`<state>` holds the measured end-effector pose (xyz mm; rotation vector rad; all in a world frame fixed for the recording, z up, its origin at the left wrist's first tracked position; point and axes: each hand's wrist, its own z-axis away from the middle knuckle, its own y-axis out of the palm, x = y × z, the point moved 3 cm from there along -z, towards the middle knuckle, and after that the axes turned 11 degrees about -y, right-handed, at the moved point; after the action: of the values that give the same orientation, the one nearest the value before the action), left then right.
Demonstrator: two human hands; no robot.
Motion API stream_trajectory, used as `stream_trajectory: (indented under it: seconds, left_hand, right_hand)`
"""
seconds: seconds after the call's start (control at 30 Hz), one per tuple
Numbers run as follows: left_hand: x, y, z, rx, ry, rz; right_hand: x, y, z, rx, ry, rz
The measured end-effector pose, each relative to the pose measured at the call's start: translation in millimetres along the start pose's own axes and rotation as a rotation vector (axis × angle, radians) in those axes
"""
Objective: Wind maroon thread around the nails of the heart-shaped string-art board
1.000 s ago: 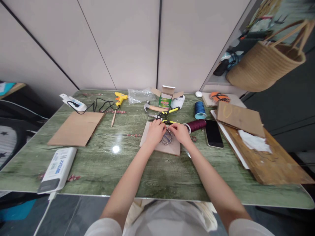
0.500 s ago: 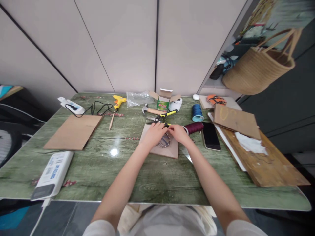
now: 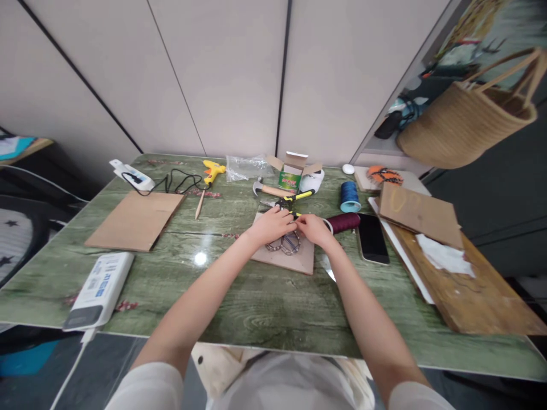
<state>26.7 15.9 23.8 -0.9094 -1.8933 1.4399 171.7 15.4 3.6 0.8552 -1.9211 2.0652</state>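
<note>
1. The left hand (image 3: 271,225) lies curled, palm down, at the upper edge of a square of cardboard (image 3: 282,259), its fingers bent toward the right hand.
2. The right hand (image 3: 314,230) is curled the same way, and its fingertips come just beside those of the left. The two are nearly meeting, not spread. Whether they pinch a thin strand between them is too small to tell.
3. A looped wire form (image 3: 284,245), open like a lattice, lies flat on the cardboard directly below both hands, and the hands hide its upper edge.
4. Yellow-and-black tin snips (image 3: 287,200) lie just above the hands, their yellow grips reaching the top of the cardboard.
5. A spool of maroon thread (image 3: 343,223) lies on its side just right of the right hand, with a blue spool (image 3: 350,196) standing upright beyond it.
6. A smartphone (image 3: 373,239) lies face up on the counter (image 3: 239,307), right of the maroon spool.
7. Farther from the hands, a claw hammer (image 3: 267,189) lies beside an open green-labelled box (image 3: 293,173), and a yellow glue gun (image 3: 212,172) lies to the left.
8. A bare cardboard sheet (image 3: 134,221) lies well left of the hands, and a white power bank (image 3: 100,290) sits near the counter's front edge.
</note>
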Motion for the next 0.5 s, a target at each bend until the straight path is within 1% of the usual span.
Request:
stream_trajectory:
  seconds: [0.13, 0.23, 0.33, 0.5]
  left_hand:
    - [3.1, 1.2, 0.9, 0.047, -0.003, 0.028]
    - [6.3, 3.1, 1.1, 0.057, -0.087, 0.013]
    - [8.0, 5.1, 1.1, 0.033, -0.171, 0.006]
    - [5.2, 5.0, 1.8, -0.019, -0.227, 0.027]
  right_hand:
    - [-1.6, -0.4, -0.2, 0.007, -0.004, -0.007]
    - [-2.6, -1.5, 0.3, 0.007, 0.012, -0.042]
    - [-4.5, -1.5, 0.3, 0.0, 0.041, -0.096]
    - [-10.7, -0.1, 0.5, -0.017, 0.055, -0.16]
